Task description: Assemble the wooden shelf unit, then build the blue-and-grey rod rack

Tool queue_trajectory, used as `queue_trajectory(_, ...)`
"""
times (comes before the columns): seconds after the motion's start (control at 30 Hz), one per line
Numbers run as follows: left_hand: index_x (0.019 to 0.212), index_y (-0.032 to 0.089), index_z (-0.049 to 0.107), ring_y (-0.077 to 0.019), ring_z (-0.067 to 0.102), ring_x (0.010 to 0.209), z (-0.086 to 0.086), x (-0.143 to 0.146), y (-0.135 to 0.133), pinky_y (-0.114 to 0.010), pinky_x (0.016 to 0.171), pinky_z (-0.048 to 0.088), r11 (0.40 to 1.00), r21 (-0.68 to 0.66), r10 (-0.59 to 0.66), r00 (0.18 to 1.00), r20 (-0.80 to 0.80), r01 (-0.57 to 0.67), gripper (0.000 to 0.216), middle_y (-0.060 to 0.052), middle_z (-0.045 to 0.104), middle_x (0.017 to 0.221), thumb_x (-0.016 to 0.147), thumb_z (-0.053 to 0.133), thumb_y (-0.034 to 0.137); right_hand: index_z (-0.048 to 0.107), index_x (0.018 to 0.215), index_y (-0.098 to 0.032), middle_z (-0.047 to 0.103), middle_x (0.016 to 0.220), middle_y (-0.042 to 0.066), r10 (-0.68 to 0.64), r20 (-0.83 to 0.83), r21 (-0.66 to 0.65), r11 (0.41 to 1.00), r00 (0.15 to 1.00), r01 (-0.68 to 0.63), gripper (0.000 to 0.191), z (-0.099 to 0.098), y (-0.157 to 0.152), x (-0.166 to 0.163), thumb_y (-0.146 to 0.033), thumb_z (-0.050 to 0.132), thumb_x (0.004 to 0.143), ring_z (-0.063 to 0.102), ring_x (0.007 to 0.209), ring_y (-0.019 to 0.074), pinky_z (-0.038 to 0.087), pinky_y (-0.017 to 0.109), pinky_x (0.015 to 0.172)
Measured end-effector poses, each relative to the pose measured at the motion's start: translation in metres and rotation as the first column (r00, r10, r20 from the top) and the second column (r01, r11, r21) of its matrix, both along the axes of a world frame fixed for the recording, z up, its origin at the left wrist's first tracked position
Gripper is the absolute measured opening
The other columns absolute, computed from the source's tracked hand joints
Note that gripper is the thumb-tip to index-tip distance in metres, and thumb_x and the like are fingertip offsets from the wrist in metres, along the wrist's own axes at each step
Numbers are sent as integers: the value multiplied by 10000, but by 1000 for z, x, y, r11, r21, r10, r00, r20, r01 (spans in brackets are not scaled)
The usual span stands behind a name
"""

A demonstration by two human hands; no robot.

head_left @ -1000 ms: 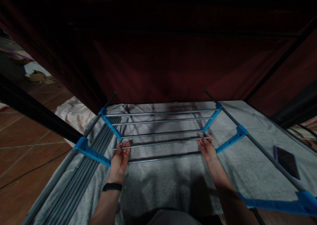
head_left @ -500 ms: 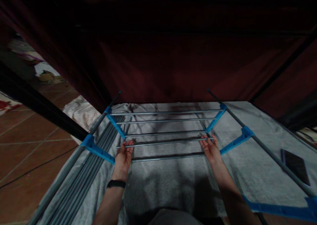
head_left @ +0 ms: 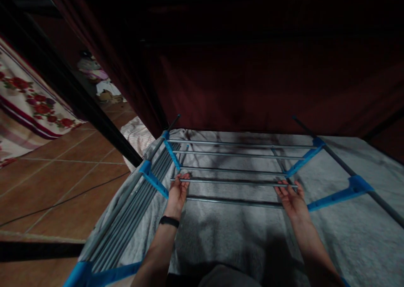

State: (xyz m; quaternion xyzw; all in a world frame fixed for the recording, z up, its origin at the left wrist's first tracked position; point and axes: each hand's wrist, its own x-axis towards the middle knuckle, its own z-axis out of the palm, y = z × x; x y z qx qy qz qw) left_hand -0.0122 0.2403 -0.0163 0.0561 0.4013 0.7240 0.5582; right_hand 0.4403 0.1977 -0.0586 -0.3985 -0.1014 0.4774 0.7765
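A thin grey metal tube [head_left: 233, 182] lies level across both my hands, one near each end. My left hand [head_left: 178, 194], with a black band at the wrist, has its fingers curled round the left end, palm up. Near the right end, my right hand [head_left: 292, 196] grips the same tube with bent fingers. Around them stands a partly built rack frame of grey tubes and blue plastic brackets [head_left: 154, 183]. Another crossbar [head_left: 235, 202] runs just below the held tube, joining the nearer brackets. Beyond are crossbars fixed between the far left bracket [head_left: 172, 152] and far right bracket [head_left: 304, 158].
Several loose grey tubes [head_left: 139, 198] lie in a bundle along the left side on a grey blanket [head_left: 227, 245]. A dark post [head_left: 94, 114] rises at the left beside the tiled floor [head_left: 63, 194]. Dark red cloth [head_left: 252, 89] hangs behind the rack.
My view has turned left, so the rack and hands appear further right. The dark phone-like slab at the right has left the view. Both hands keep hold of the tube.
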Motion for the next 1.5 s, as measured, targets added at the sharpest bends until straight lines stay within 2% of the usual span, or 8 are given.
queue_trajectory(0.23,909,133,626,-150,726,775,2,-2,0,-262,751,595,1000,0,-29,1000,-2,29,225,-95,733,840,991,417,127,603,1115,-372,729,988,-35,2,0,5,1000,1000,-2,534,3,-2,-3,-132,805,682,711,917,166,581,402,841)
queue_trajectory(0.43,927,136,624,-146,727,805,1,-3,1,-261,756,603,999,16,-49,999,-9,49,233,-86,732,856,1000,403,132,584,1120,-376,718,985,-46,-1,9,11,1000,1000,1,502,5,-1,-6,-158,789,716,700,927,152,582,419,853)
queue_trajectory(0.67,895,133,619,-151,730,809,4,-1,1,-256,761,601,999,-17,-28,999,-31,27,250,-98,732,839,993,391,104,575,1133,-374,709,1026,-40,6,1,6,1000,1000,-6,545,9,-4,-7,-161,805,687,700,912,158,593,422,850)
queue_trajectory(0.9,874,136,619,-152,731,790,3,-1,3,-268,764,603,1000,-15,-18,999,-29,18,272,-93,735,816,992,377,96,560,1133,-377,714,1042,-48,3,13,-6,1000,1000,-2,537,13,-6,-9,-157,796,704,698,937,160,571,483,899)
queue_trajectory(1.13,901,146,623,-163,732,842,1,-3,2,-294,796,598,998,-3,-68,997,-28,68,246,-91,738,849,996,396,133,577,1100,-358,712,1013,-48,3,5,-5,1000,1000,-3,499,12,-7,-8,-160,801,700,705,928,164,577,485,886)
queue_trajectory(1.3,918,160,616,-166,731,855,2,-2,1,-318,813,594,997,-24,-74,997,-20,73,202,-81,736,849,992,428,158,590,1121,-365,714,1025,-45,-6,40,11,1000,999,6,514,11,-9,-9,-168,801,696,699,941,167,551,491,950)
queue_trajectory(1.5,893,167,605,-156,723,808,2,-2,2,-287,754,588,998,-31,-54,997,-50,52,223,-73,728,824,997,408,157,594,1131,-364,718,1011,-40,-28,52,-17,999,998,29,536,16,-9,-12,-149,786,679,699,913,172,491,573,1012)
